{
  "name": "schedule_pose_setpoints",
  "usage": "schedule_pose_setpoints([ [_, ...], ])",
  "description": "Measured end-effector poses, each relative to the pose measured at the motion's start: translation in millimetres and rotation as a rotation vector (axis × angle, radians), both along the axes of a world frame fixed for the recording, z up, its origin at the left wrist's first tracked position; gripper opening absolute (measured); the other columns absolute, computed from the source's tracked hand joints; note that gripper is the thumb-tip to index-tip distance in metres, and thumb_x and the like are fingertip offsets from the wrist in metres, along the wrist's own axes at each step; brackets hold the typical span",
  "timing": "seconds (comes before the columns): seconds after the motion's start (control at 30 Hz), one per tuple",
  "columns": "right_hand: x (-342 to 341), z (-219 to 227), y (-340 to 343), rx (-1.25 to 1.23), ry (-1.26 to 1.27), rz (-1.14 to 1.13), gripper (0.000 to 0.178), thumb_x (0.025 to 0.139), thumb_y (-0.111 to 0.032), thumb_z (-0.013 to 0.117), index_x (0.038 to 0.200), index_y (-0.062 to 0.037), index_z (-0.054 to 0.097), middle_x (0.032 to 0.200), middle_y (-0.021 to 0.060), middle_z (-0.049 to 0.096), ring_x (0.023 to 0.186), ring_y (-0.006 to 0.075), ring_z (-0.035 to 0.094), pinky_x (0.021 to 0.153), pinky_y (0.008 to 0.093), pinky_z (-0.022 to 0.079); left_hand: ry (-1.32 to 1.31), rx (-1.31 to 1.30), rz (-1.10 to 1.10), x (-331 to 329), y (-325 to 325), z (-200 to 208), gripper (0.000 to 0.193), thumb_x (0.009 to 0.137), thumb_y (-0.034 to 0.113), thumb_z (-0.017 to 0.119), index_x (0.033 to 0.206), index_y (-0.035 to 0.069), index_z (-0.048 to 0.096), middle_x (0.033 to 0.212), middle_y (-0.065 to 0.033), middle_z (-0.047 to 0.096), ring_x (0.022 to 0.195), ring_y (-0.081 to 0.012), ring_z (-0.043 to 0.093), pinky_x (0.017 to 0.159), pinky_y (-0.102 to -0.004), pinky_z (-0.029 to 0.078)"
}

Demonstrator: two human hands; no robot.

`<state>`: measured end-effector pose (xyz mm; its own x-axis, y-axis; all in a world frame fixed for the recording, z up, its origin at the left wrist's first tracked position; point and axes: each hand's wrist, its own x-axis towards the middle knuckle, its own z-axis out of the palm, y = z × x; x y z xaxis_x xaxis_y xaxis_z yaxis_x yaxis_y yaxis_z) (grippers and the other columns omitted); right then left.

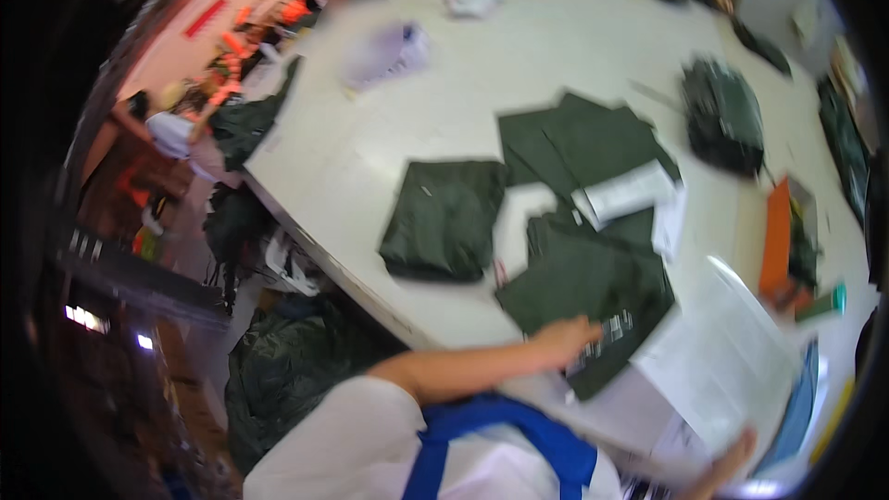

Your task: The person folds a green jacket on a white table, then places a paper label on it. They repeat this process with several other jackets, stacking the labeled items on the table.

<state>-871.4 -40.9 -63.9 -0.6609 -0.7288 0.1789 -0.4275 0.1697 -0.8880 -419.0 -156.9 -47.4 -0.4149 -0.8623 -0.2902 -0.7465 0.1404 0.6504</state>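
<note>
Left hand (567, 341) rests on the near part of a dark green, folded fabric piece with white markings (593, 282); blur prevents telling whether the fingers pinch it. The piece lies near the front edge of a broad, white-topped table (556, 37). Right hand (736, 456) is at the lower right, near a pale, glossy, translucent sheet (718, 343); its grip cannot be determined. A dark green, squarish folded fabric bundle (444, 218) lies left of the piece. White paper sheets (630, 194) lie beyond it.
</note>
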Motion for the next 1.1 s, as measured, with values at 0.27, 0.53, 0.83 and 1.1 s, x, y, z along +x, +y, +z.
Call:
schedule_pose_setpoints([
  [0.27,105,84,-38,0.527,0.087,0.228,0.021,0.088,-0.012,0.053,0.078,0.0071,0.051,0.062,0.0049,0.043,0.063,0.0105,0.037,0.057,0.0307,0.035,0.059,-0.355,0.059,-3,2,-1,0.043,0.079,0.001,0.050,0.122,-0.002,0.046,0.108,-0.0190,0.047,0.082,-0.0380,0.059,0.070,-0.0446,0.050],
  [0.53,147,65,-42,0.240,-0.144,0.140,0.021,0.095,-0.018,0.052,0.088,0.0011,0.059,0.070,-0.0029,0.052,0.064,0.0052,0.040,0.057,0.0246,0.036,0.068,-0.321,-0.064,-12,13,16,0.050,0.076,-0.004,0.054,0.125,-0.004,0.046,0.110,-0.0149,0.046,0.086,-0.0329,0.058,0.072,-0.0397,0.050],
  [0.83,247,2,-45,0.241,-0.666,0.525,0.024,0.094,-0.008,0.049,0.116,0.0016,0.056,0.100,0.0053,0.063,0.089,0.0092,0.055,0.080,0.0252,0.045,0.204,-0.414,-0.123,-27,21,52,0.049,0.077,-0.003,0.053,0.126,-0.002,0.048,0.116,-0.0149,0.048,0.091,-0.0319,0.059,0.074,-0.0373,0.051],
  [1.1,251,45,-145,0.040,-0.649,0.628,0.040,0.096,-0.016,0.049,0.134,-0.0031,0.043,0.117,0.0106,0.058,0.097,0.0156,0.058,0.085,0.0283,0.047,0.091,-0.933,0.099,10,-81,96,0.062,0.078,0.001,0.056,0.137,0.002,0.039,0.128,-0.0214,0.044,0.112,-0.0343,0.051,0.094,-0.0349,0.046],
])
